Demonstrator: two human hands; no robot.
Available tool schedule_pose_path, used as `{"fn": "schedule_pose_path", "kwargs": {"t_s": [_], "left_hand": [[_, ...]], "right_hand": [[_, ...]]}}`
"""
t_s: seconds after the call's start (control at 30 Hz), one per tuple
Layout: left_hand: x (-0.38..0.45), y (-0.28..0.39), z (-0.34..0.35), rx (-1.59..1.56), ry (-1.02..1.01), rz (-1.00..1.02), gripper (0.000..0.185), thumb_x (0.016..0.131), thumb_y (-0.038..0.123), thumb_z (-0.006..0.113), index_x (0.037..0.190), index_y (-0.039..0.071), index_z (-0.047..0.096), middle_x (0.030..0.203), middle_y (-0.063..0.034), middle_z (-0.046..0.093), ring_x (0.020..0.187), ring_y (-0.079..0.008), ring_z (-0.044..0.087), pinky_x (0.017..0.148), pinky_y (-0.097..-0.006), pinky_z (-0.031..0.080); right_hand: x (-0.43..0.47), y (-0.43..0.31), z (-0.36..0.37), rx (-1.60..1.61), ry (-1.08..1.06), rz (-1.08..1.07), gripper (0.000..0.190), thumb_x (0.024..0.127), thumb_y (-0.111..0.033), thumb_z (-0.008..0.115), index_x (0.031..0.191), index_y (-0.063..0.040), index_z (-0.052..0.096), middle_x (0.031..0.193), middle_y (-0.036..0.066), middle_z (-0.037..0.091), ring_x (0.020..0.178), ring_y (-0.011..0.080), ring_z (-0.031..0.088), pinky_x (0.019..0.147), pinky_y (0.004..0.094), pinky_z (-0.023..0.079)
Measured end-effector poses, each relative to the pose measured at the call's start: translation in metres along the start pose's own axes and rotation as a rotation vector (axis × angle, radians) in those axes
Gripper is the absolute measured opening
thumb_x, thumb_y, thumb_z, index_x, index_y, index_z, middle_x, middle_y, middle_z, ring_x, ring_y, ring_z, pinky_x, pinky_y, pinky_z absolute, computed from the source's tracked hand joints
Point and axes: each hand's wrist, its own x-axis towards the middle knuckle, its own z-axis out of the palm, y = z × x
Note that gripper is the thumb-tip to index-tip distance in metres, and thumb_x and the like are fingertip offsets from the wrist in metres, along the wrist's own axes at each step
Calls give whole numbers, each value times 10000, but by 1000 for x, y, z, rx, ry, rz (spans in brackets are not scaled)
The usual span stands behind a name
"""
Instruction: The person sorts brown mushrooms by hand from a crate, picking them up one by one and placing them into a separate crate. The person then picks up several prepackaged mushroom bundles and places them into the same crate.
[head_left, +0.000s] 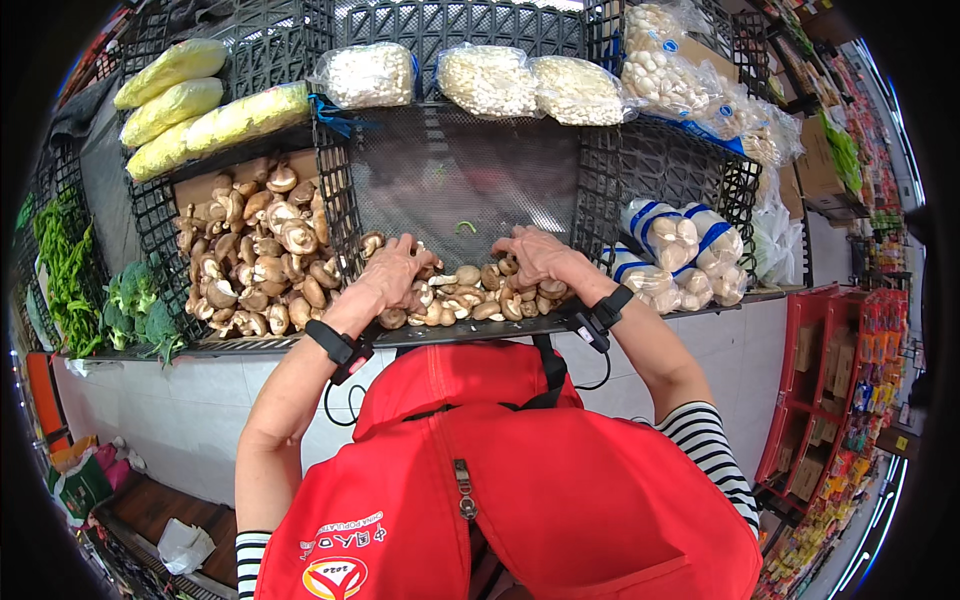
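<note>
Both hands rest among loose brown mushrooms (466, 294) along the near edge of the middle black plastic bin (465, 180). At the left end of this row, my left hand (394, 271) has its fingers bent over several mushrooms; its grip is hidden. On the right side, my right hand (534, 255) touches the mushrooms with fingers spread and curved, and whether it holds one is unclear. A small green stem scrap (466, 226) lies on the bin's dark mesh liner beyond the hands. More shiitake mushrooms (262, 259) fill the neighbouring bin to the left.
Bagged enoki mushrooms (487, 81) line the bin's back ledge. Wrapped yellow-green vegetables (247, 116) lie at the back left. Net-wrapped white mushrooms (671, 251) sit to the right, beside a black lattice divider (596, 195). Broccoli (142, 307) and green peppers (66, 270) are farther left.
</note>
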Motion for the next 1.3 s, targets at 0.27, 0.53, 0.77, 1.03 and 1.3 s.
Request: {"fn": "schedule_pose_path", "kwargs": {"t_s": [0.27, 0.53, 0.77, 1.03, 1.3], "left_hand": [[3, -4, 12, 64, -44, 5, 817, 662, 257, 863, 1387, 243, 486, 1199, -158, 514, 1121, -381, 515, 974, -471, 451], [8, -5, 20, 109, -43, 15, 859, 619, 284, 890, 1380, 236, 495, 1282, -139, 497, 1194, -377, 487, 999, -488, 450], [9, 1, 11, 61, -141, -2, 742, 632, 274, 878, 1300, 206, 563, 1307, -105, 493, 1222, -360, 479, 1014, -501, 452], [-2, 11, -7, 42, -180, 9, 733, 673, 308, 847, 1333, 199, 548, 1284, -111, 510, 1200, -356, 484, 1018, -465, 454], [11, 7, 8, 147, -196, -40, 844, 689, 281, 855, 1446, 257, 482, 1324, -124, 497, 1235, -350, 466, 1032, -433, 444]], "right_hand": [[10, -13, -1, -87, -133, -1, 682, 658, -454, 840, 1216, -113, 647, 1101, 175, 607, 1045, 366, 572, 876, 448, 494], [12, -15, -6, 8, -201, 48, 664, 623, -452, 865, 1166, -123, 674, 1183, 166, 583, 1146, 359, 524, 941, 451, 466], [15, -16, -3, -55, -197, 11, 640, 613, -438, 866, 1127, -100, 690, 1134, 151, 647, 1112, 348, 567, 922, 441, 491], [23, -17, 2, -6, -231, -4, 729, 624, -480, 848, 1219, -109, 645, 1125, 154, 649, 1093, 343, 587, 910, 430, 483], [27, -21, -3, -80, -277, -59, 799, 580, -538, 867, 1229, -142, 623, 1103, 149, 615, 1071, 346, 577, 853, 440, 486]]}}
